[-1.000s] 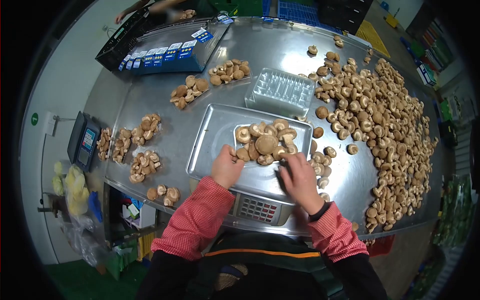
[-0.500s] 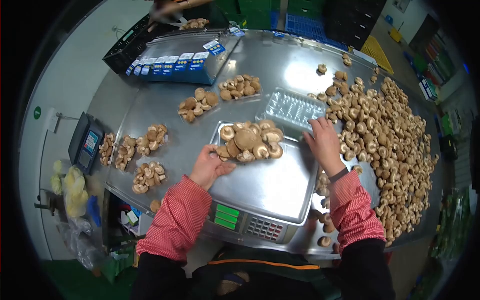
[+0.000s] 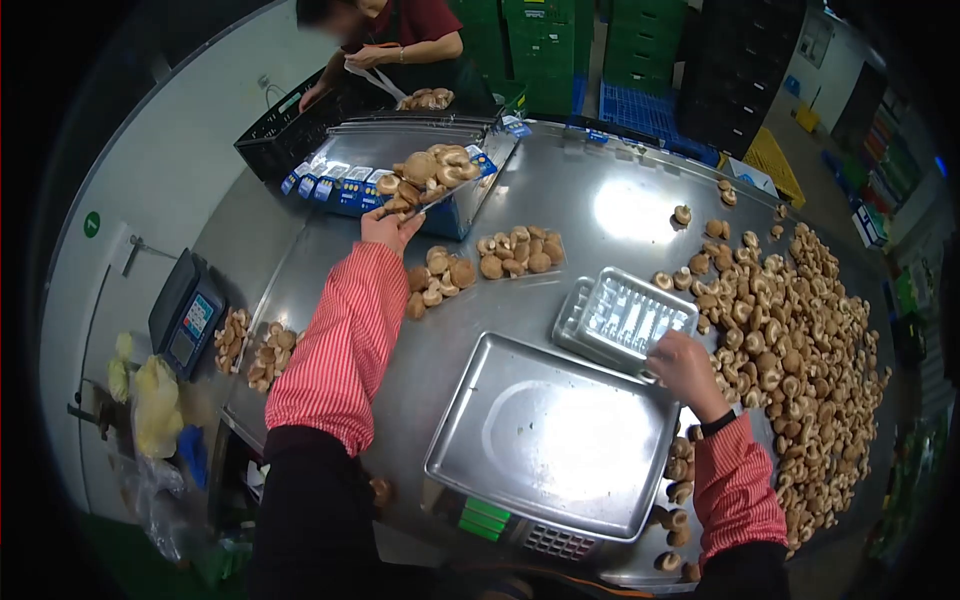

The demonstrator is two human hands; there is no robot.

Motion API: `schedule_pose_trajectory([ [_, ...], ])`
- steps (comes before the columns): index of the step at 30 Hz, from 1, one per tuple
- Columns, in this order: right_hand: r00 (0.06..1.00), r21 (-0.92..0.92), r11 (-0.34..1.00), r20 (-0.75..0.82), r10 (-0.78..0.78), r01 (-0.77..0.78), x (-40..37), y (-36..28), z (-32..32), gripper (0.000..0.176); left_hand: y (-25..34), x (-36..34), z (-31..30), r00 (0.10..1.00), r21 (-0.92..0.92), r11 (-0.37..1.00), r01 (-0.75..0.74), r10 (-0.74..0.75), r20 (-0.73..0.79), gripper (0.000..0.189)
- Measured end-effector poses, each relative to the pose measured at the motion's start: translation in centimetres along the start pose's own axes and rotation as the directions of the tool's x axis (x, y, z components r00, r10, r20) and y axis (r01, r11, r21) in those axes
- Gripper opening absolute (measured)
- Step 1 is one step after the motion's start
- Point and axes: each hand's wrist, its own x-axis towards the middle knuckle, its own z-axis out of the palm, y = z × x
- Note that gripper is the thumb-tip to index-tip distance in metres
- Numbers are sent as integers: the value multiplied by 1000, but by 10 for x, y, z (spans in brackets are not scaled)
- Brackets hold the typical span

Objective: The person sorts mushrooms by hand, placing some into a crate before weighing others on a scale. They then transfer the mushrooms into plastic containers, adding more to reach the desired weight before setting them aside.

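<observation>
A clear plastic tray heaped with shiitake mushrooms (image 3: 432, 172) is in my left hand (image 3: 392, 230), held up over the front of the blue-and-metal box. My right hand (image 3: 686, 372) pinches the near corner of an empty clear plastic tray (image 3: 632, 312), which is raised at a slant above other clear trays (image 3: 572, 318). Just below them stands a weighing scale with a bare metal pan (image 3: 510, 420). Two filled mushroom trays, one on the left (image 3: 438, 280) and one on the right (image 3: 520, 252), sit beyond the scale.
A large heap of loose shiitake (image 3: 790, 350) covers the table's right side. Blue labels (image 3: 345, 190) line the box at the back. More filled trays (image 3: 268, 355) stand by a small dark device (image 3: 190, 315) on the left. A co-worker (image 3: 410, 45) stands across the table beside a black crate (image 3: 275, 130).
My left hand has lifted the filled tray off the scale and carried it forward and left. My right hand has raised an empty tray from the others. The view has shifted, showing more of the co-worker.
</observation>
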Motion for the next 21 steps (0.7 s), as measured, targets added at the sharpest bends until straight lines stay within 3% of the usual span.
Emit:
schedule_pose_trajectory([
  [2,999,14,999,13,36,-36,0,-1,-1,7,-6,40,-3,999,-63,998,29,-31,-33,50],
  [6,999,5,1000,29,20,-20,3,2,0,8,-32,99,-24,995,-84,996,40,-32,100,38],
  [7,1000,5,1000,26,6,-6,3,3,-1,8,-23,82,-10,993,-220,969,116,-118,2,39],
  [11,1000,23,1000,18,13,-13,0,4,0,8,-25,14,14,993,-92,994,61,-69,-93,45],
  [13,1000,12,1000,28,-3,3,-1,8,1,11,-33,-28,18,974,-71,975,212,-217,-69,38],
  [15,1000,9,1000,17,-4,4,-4,12,5,13,-54,-58,10,945,-61,943,327,-328,-12,27],
  [17,999,15,999,-12,-49,50,-4,18,11,15,-63,-100,8,897,13,929,371,-362,252,14],
  [21,972,-115,979,-147,-186,170,-7,8,20,7,-67,-184,35,809,184,878,442,-479,341,20],
])
